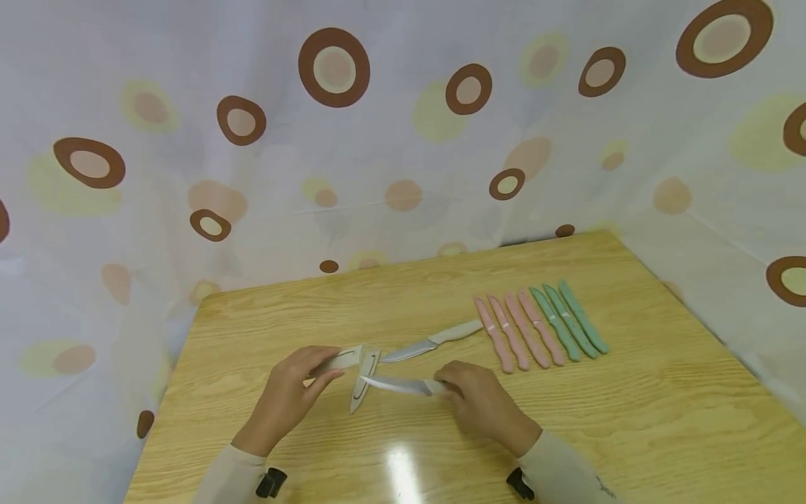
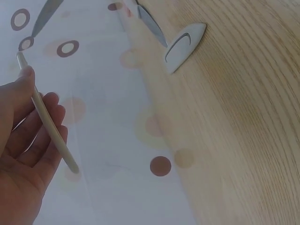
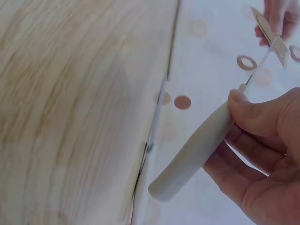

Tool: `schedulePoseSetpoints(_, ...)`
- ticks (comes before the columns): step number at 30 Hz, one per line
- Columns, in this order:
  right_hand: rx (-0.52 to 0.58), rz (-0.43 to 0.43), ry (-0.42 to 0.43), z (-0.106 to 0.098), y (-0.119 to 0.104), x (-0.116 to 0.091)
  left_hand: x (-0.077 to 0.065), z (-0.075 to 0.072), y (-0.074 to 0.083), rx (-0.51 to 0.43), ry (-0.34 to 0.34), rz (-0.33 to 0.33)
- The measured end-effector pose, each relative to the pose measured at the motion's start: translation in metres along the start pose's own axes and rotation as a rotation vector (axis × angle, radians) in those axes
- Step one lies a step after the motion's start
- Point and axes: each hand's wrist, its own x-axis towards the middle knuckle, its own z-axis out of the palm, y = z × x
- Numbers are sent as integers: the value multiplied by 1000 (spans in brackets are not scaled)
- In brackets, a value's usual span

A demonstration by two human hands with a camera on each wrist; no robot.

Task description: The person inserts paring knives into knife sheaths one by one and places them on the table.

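My left hand [image 1: 296,381] pinches a cream knife sheath [image 2: 52,129] between thumb and fingers, its opening turned to the right. In my right hand [image 1: 475,395] is a paring knife [image 3: 192,150], gripped by its cream handle, with the bare blade pointing left toward the sheath. The blade tip and the sheath's mouth are apart in the head view. A second cream sheath [image 2: 185,47] lies on the table between the hands. Beyond it lies another cream-handled knife [image 1: 455,332] with its blade bare.
Several pink knives [image 1: 519,329] and green knives [image 1: 569,320] lie in a slanted row on the wooden table [image 1: 264,315], right of the hands. A spotted cloth [image 1: 390,154] hangs behind the table and along its sides.
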Motion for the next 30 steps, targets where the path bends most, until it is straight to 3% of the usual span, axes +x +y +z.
schedulePoseSetpoints(4,20,46,58,-6,-1,-3,-2,-1,0,12,21,-2)
schedulePoseSetpoints(8,16,28,92,-8,-3,-3,-3,-1,0,2,29,0)
schedulePoseSetpoints(21,-43,-4,88,-4,-3,1,-4,5,2,-34,25,28)
schedulePoseSetpoints(30,-233,-85,54,-12,-2,2,-5,8,3,40,-2,79)
